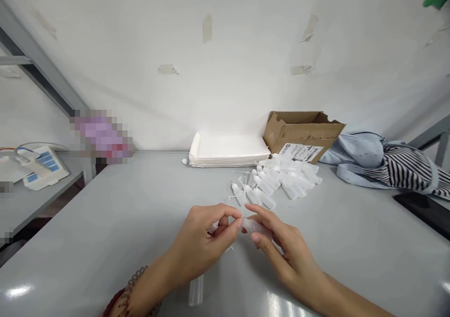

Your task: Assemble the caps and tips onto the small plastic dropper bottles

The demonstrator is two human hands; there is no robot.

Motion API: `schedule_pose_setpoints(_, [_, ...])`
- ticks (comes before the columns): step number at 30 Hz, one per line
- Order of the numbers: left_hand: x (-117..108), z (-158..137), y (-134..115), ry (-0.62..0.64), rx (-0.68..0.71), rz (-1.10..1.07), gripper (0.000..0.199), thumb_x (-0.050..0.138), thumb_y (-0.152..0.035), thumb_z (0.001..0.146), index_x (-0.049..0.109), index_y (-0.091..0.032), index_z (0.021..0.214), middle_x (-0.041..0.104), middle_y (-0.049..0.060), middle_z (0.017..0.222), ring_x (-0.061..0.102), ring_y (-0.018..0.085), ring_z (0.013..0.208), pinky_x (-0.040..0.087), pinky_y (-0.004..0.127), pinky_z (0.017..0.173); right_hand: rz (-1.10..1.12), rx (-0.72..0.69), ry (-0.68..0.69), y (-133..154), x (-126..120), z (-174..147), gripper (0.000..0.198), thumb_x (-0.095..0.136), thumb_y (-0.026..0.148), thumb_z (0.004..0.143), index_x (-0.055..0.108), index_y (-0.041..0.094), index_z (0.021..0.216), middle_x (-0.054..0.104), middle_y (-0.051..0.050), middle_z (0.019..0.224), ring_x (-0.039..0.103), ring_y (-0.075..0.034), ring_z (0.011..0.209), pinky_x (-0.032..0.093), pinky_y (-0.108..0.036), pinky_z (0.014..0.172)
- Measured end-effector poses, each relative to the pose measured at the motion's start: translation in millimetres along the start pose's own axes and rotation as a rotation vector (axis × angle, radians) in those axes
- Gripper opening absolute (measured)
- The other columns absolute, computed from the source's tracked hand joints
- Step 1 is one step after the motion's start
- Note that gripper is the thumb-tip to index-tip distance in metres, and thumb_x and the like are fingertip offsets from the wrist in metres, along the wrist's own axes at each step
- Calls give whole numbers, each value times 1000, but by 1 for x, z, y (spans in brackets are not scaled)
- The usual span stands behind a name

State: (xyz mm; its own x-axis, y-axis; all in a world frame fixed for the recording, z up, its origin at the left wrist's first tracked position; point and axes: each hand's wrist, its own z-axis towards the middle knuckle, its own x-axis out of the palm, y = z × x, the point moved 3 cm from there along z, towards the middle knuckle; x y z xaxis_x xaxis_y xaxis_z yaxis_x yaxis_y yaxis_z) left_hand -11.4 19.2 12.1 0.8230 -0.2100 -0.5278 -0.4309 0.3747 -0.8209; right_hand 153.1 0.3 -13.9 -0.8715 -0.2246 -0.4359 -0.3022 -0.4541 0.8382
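Note:
My right hand (291,251) holds a small translucent plastic squeeze bottle (259,229) lying nearly level, its neck pointing left. With thumb and forefinger pinched together, my left hand (207,239) grips the tip end of this bottle; whatever lies right between the fingertips is hidden. Something whitish also shows inside the curled left fingers, too covered to name. Beyond both hands is a heap of similar squeeze bottles (264,200) with white thin-tipped caps. Another clear bottle (196,291) lies below my left wrist, partly hidden by it.
Against the wall stand a stack of white padded envelopes (228,149) and an open cardboard box (305,134) with a label. Blue and striped cloth (404,167) and a black phone-like object (423,214) lie at the right. A white-and-blue device (45,167) sits on another table at left.

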Motion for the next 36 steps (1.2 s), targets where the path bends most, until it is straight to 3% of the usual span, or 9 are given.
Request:
schedule_pose_setpoints(3, [-2,1,-2,6,19,4,17,51,-20,85,67,-16,79,37,-7,50,33,6,45,29,18,45,23,3,14,1,-1,1,40,41,18,93,39,29,132,63,-1,87,60,-13,72,50,-25,64])
schedule_pose_setpoints(8, [-7,2,-6,17,-49,-89,15,57,-18,79,69,-16,72,47,-5,51,33,6,46,27,18,44,-29,-91,35,5,-3,2,46,44,13,92,40,33,133,64,0,108,61,-13,96,50,-24,81])
schedule_pose_setpoints(12, [-7,3,-5,39,-163,-205,12,62,-23,76,69,-16,70,36,-7,48,26,5,44,23,19,41,-53,-144,26,5,-3,2,49,46,10,91,41,34,133,64,1,106,59,-13,103,48,-23,84])
schedule_pose_setpoints(17, [-4,3,2,120,-304,-294,13,65,-28,75,67,-16,69,33,-8,48,25,5,45,23,19,42,2,-134,19,5,-3,3,42,46,9,90,48,29,127,65,0,106,61,-12,93,48,-22,80])
schedule_pose_setpoints(23, [-3,4,3,137,-373,-343,18,68,-34,73,65,-16,72,38,-8,52,27,5,46,24,18,44,17,-23,-9,5,-5,1,28,47,16,91,53,27,116,62,1,80,58,-12,68,48,-23,60])
schedule_pose_setpoints(27, [-2,4,3,172,-447,-408,21,70,-35,71,62,-18,79,38,-9,53,26,4,45,23,18,43,20,5,8,3,-4,-2,27,45,19,92,50,27,116,62,-1,87,57,-14,69,46,-24,56])
schedule_pose_setpoints(32, [2,2,4,188,-418,-407,22,69,-37,72,65,-19,84,36,-9,53,26,5,46,23,19,45,-3,-28,41,2,-2,-2,28,43,17,92,46,28,118,63,-2,93,56,-14,70,46,-25,59])
schedule_pose_setpoints(36, [1,2,4,191,-391,-352,23,68,-38,73,65,-19,86,33,-9,53,28,6,48,28,19,47,-48,-51,35,4,-2,0,29,43,16,91,47,27,117,62,1,82,53,-12,62,45,-23,57])
